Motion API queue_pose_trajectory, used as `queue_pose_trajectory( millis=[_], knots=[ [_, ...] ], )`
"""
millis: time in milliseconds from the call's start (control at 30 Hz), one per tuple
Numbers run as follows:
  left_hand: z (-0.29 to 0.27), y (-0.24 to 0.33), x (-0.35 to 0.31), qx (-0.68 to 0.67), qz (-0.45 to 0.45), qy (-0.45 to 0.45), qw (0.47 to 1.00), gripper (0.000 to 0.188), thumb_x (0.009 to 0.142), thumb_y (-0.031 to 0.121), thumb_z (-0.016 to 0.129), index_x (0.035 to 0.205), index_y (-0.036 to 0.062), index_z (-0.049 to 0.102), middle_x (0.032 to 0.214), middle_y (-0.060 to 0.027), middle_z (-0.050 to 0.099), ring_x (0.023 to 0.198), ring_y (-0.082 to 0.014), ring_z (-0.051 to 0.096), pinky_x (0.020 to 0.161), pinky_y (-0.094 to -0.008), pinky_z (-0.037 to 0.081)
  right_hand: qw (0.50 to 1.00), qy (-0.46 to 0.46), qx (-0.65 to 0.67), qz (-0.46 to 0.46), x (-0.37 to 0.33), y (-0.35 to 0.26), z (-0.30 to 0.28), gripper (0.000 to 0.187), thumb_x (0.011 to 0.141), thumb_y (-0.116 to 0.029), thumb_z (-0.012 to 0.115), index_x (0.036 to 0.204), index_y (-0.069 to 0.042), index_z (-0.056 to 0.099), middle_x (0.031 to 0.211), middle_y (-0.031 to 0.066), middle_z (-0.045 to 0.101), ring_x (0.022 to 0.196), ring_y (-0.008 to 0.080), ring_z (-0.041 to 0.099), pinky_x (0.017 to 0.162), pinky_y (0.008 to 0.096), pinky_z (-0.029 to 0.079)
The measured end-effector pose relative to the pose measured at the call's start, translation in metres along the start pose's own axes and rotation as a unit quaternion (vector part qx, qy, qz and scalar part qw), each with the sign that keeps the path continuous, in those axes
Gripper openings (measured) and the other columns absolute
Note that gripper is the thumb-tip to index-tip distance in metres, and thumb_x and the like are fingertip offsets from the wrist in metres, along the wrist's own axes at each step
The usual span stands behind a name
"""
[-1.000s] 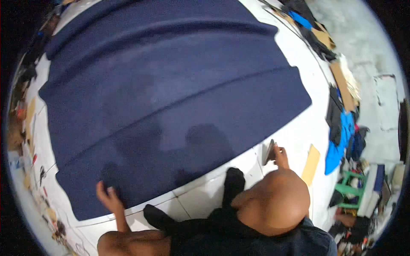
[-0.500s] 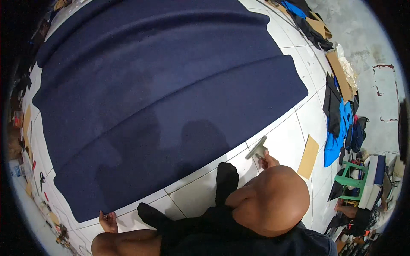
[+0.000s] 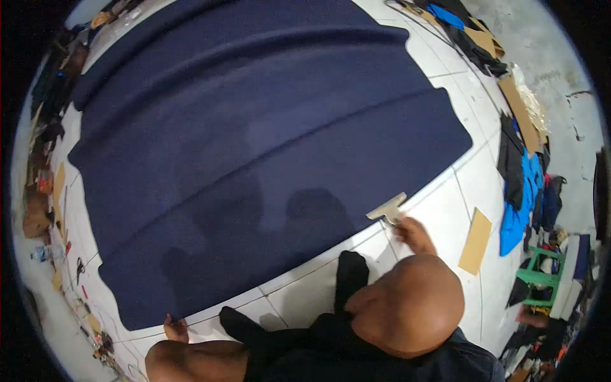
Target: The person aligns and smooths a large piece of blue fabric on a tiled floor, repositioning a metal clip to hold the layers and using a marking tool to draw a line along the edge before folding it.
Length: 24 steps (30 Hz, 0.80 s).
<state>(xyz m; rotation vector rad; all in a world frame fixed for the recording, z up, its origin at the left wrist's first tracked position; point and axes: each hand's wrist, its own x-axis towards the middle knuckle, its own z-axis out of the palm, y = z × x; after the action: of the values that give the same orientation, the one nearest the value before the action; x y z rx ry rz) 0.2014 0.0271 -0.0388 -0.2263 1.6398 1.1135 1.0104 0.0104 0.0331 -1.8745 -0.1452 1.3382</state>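
Observation:
A large dark navy cloth (image 3: 267, 159) with notched side edges lies over the white tiled floor, with long raised ridges running across it. My right hand (image 3: 412, 234) is closed round a wide-bladed metal scraper (image 3: 388, 209). The scraper's flat blade rests over the cloth's near edge, toward the right. At the near left corner, my left hand (image 3: 176, 329) has a fingertip over the cloth's border; the fingers look pinched on the edge, though their undersides are hidden. Between the hands are my dark-socked feet (image 3: 353, 274) and bent knees.
A tan cardboard strip (image 3: 475, 242) lies on the tiles (image 3: 439, 197) at right. Beyond it are blue and black cloth pieces (image 3: 519, 210) and a green plastic stool (image 3: 541, 277). Scissors (image 3: 80, 270) and scattered small items lie along the left side.
My right hand has moved the scraper forward from the bare tiles onto the cloth's near edge, turning the blade. My left hand stays at the corner; the whole view has shifted slightly.

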Motion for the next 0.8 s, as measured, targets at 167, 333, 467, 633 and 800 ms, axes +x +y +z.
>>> queue_pose_trajectory(
  millis=[167, 333, 467, 633, 800],
  knots=[
    [0.006, -0.004, -0.011, -0.021, 0.036, 0.034, 0.999, 0.026, 0.083, 0.028, 0.066, 0.099, 0.0088, 0.058, 0.094, -0.0061, 0.062, 0.081, -0.0167, 0.059, 0.066, -0.031, 0.055, 0.981, 0.105, 0.159, -0.044, 0.061, -0.029, -0.013, 0.025, 0.087, -0.032, 0.059, 0.092, -0.008, 0.057, 0.073, 0.0032, 0.055, 0.064, 0.015, 0.053, 0.059, 0.0277, 0.048],
    [0.002, 0.012, -0.049, -0.04, 0.067, 0.061, 0.995, 0.035, 0.081, 0.034, 0.064, 0.105, 0.0082, 0.056, 0.096, -0.0058, 0.061, 0.083, -0.0161, 0.059, 0.068, -0.0314, 0.053, 0.987, -0.053, 0.145, -0.055, 0.014, -0.053, -0.009, 0.042, 0.089, -0.038, 0.047, 0.108, -0.002, 0.055, 0.09, 0.0117, 0.061, 0.078, 0.024, 0.06, 0.069, 0.0351, 0.052],
    [0.007, 0.044, -0.108, -0.027, 0.194, 0.06, 0.979, 0.036, 0.083, 0.033, 0.062, 0.108, 0.0082, 0.056, 0.102, -0.0052, 0.062, 0.085, -0.0151, 0.06, 0.069, -0.0307, 0.05, 0.98, -0.063, 0.117, -0.15, -0.044, -0.097, -0.005, 0.04, 0.09, -0.035, 0.044, 0.107, 0.0, 0.054, 0.094, 0.0125, 0.064, 0.085, 0.0235, 0.064, 0.08, 0.0361, 0.05],
    [0.074, 0.129, -0.149, -0.004, 0.341, 0.024, 0.94, 0.033, 0.085, 0.034, 0.06, 0.107, 0.0087, 0.058, 0.101, -0.002, 0.064, 0.076, -0.0112, 0.059, 0.059, -0.0253, 0.043, 0.936, 0.088, 0.135, -0.312, -0.033, -0.194, 0.033, 0.035, 0.09, -0.035, 0.055, 0.103, -0.002, 0.056, 0.089, 0.0098, 0.063, 0.074, 0.0223, 0.064, 0.066, 0.0336, 0.052],
    [0.216, 0.209, -0.122, -0.061, 0.437, 0.068, 0.895, 0.034, 0.089, 0.037, 0.061, 0.1, 0.0051, 0.053, 0.085, -0.0061, 0.053, 0.07, -0.0134, 0.051, 0.057, -0.0267, 0.043, 0.914, 0.135, -0.025, -0.381, 0.019, -0.293, 0.127, 0.053, 0.088, -0.052, 0.056, 0.099, 0.0, 0.056, 0.071, 0.0043, 0.05, 0.058, 0.01, 0.047, 0.049, 0.0253, 0.038]
  ],
)
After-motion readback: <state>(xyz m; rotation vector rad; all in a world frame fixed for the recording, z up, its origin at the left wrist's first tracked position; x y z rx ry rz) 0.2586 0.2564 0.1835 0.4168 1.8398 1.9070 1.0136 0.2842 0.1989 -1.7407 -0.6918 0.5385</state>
